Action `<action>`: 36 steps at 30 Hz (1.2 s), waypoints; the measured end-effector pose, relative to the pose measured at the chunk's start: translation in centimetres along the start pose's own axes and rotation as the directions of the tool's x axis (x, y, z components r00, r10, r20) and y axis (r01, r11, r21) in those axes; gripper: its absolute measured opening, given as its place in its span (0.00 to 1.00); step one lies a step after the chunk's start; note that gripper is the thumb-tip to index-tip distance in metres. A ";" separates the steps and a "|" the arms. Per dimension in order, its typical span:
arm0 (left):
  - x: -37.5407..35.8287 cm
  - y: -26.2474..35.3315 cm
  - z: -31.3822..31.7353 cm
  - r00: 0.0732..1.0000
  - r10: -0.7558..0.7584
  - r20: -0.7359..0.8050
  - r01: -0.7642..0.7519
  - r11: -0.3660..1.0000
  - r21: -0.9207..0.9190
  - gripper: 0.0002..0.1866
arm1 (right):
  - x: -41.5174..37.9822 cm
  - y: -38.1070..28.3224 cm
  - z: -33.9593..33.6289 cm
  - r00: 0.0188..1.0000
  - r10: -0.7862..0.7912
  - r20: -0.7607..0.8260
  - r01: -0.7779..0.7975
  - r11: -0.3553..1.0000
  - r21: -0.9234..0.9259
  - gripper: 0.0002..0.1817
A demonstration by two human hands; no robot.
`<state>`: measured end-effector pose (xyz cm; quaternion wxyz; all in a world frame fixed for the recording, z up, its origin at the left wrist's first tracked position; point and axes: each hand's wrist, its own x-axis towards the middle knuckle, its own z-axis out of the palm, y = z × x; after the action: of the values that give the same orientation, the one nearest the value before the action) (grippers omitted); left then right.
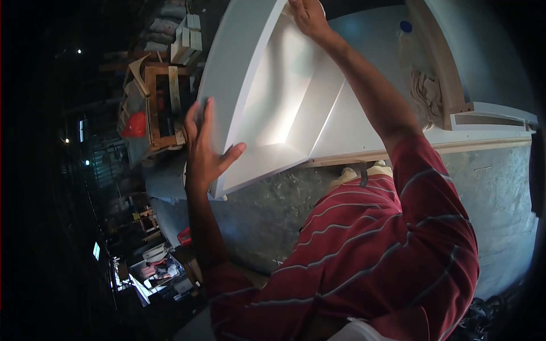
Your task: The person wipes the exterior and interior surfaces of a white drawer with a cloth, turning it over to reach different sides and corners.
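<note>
A white open-fronted box (273,96), like a cabinet or drawer shell, stands tilted on a white work surface (364,122). My left hand (207,150) is at its near left corner, fingers spread along the outer side wall and thumb stretched out over the rim. At the far upper end, my right hand (310,18) is closed on the box's edge; its fingertips are partly hidden by the box and the frame's top border. Light falls on the inner panels of the box.
A clear bottle with a blue cap (405,26) and a crumpled cloth (425,94) lie on the right, beside a wooden-edged frame (441,62). On the left are a wooden frame (162,105), a red bag (134,125) and stacked white blocks (186,40). Concrete floor (256,227) lies below.
</note>
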<state>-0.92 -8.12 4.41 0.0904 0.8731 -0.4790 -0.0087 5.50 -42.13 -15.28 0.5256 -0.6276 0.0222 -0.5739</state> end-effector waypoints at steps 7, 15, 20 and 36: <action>0.3 -0.7 0.5 0.999 0.031 -0.008 -0.031 0.999 0.040 0.49 | -12.8 14.2 -3.4 0.952 0.275 0.137 -0.138 0.782 -0.608 0.26; 0.2 0.1 0.9 0.998 -0.053 -0.035 0.053 0.999 -0.004 0.49 | -26.7 7.7 -3.0 0.888 0.334 0.315 -0.009 0.698 -0.716 0.20; 0.2 -0.1 0.9 0.998 -0.055 -0.032 0.056 0.998 0.024 0.49 | -34.1 -2.8 5.5 0.263 0.470 0.842 -0.036 0.877 -0.478 0.20; 0.3 0.0 1.2 0.993 -0.093 -0.067 0.088 0.993 -0.080 0.50 | -26.7 -2.8 -0.3 -0.031 0.785 0.619 -0.761 0.382 -0.524 0.11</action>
<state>-0.86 -8.54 3.23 0.1401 0.8896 -0.4347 -0.0004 -5.39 -24.19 -32.02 0.6865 -0.6923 0.1325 0.1785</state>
